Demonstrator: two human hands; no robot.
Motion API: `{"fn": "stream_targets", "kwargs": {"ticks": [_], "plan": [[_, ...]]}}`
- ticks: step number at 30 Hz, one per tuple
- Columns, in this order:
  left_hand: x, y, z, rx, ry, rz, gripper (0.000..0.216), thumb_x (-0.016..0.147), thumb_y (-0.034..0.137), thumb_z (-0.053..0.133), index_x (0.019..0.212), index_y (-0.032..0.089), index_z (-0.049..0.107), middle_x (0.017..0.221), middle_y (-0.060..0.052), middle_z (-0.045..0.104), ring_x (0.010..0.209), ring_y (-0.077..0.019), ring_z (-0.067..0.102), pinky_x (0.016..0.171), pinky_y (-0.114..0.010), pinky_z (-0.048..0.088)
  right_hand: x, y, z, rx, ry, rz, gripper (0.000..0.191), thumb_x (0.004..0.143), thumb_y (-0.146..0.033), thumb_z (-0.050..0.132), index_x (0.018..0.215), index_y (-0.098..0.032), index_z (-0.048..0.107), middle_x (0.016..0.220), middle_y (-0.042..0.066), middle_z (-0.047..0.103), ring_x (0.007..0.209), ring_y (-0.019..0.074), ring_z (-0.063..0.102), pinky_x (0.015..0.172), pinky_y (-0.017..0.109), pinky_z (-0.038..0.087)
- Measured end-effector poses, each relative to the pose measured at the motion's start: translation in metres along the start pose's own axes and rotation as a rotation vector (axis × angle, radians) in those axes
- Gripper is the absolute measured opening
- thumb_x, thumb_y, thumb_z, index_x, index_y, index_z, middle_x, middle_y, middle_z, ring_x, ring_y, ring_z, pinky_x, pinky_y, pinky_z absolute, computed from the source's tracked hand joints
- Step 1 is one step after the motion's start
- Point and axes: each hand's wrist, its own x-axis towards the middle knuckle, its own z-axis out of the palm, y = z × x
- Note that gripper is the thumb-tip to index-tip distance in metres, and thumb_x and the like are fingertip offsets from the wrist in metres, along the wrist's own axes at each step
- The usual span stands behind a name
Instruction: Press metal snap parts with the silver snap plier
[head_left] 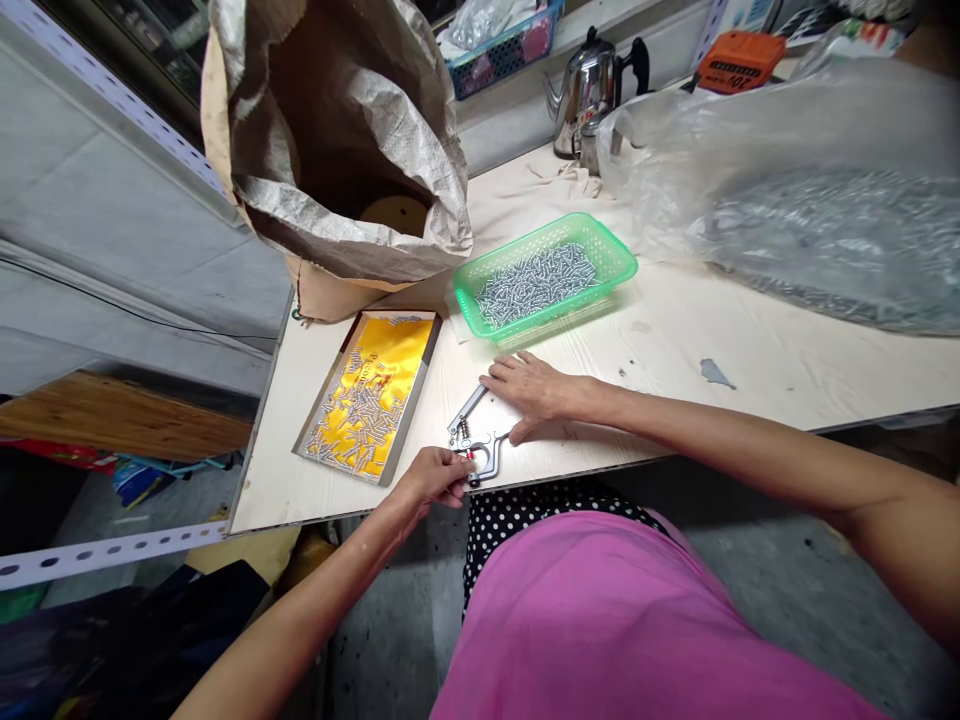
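Observation:
A small metal hand press (474, 437) lies near the front edge of the pale wooden table (675, 350). My right hand (531, 390) rests flat on its upper lever, fingers spread. My left hand (436, 476) pinches something small at the tool's jaw, where a red spot shows; the piece itself is too small to make out. A yellow-lined shallow box (371, 392) with several small metal pieces lies just left of the tool. Behind it, a green plastic basket (545, 273) holds many similar metal pieces.
A large open paper sack (337, 140) stands at the table's back left. At the right lies a clear plastic bag (810, 200) of metal parts. A steel kettle (592, 90), a blue basket (502, 45) and an orange case (739, 60) sit behind. Shelving rails run along the left.

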Motion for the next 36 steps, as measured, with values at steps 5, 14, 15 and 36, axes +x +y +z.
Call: {"fn": "stream_targets", "kwargs": {"ticks": [5,14,15,36], "plan": [[-0.005,-0.002,0.003,-0.06,0.028,-0.032,0.029,0.071,0.034,0.078,0.068,0.012,0.059,0.045,0.006,0.052,0.037,-0.0059,0.048,0.041,-0.018,0.045,0.002,-0.009,-0.003,-0.027,-0.012,0.034,0.085,0.061,-0.064,0.077,0.122,-0.009,0.053,0.117,0.017,0.057,0.106,0.0323,0.047,0.089,0.043,0.038],[-0.009,-0.007,0.007,-0.16,0.042,-0.037,0.027,0.072,0.03,0.079,0.07,0.013,0.057,0.045,0.005,0.054,0.037,-0.0067,0.051,0.043,-0.019,0.049,-0.009,-0.01,-0.003,0.003,0.018,0.024,0.087,0.063,-0.064,0.076,0.128,-0.012,0.05,0.12,0.015,0.056,0.107,0.0315,0.047,0.094,0.045,0.034],[-0.009,-0.007,0.006,-0.168,0.041,-0.036,0.027,0.072,0.029,0.079,0.07,0.013,0.057,0.046,0.005,0.055,0.038,-0.0068,0.052,0.043,-0.019,0.05,-0.01,-0.01,-0.002,0.009,0.023,0.023,0.088,0.063,-0.064,0.076,0.129,-0.012,0.05,0.12,0.015,0.055,0.108,0.0316,0.047,0.094,0.045,0.034],[-0.012,-0.002,0.024,0.878,0.507,0.833,0.046,0.085,0.035,0.065,0.125,0.016,0.054,0.13,-0.015,0.056,0.123,-0.03,0.048,0.101,-0.046,0.044,-0.015,-0.033,-0.015,0.027,-0.033,0.076,0.044,0.077,-0.04,0.076,0.105,-0.009,0.062,0.108,0.014,0.06,0.103,0.0267,0.051,0.081,0.034,0.04]]}}
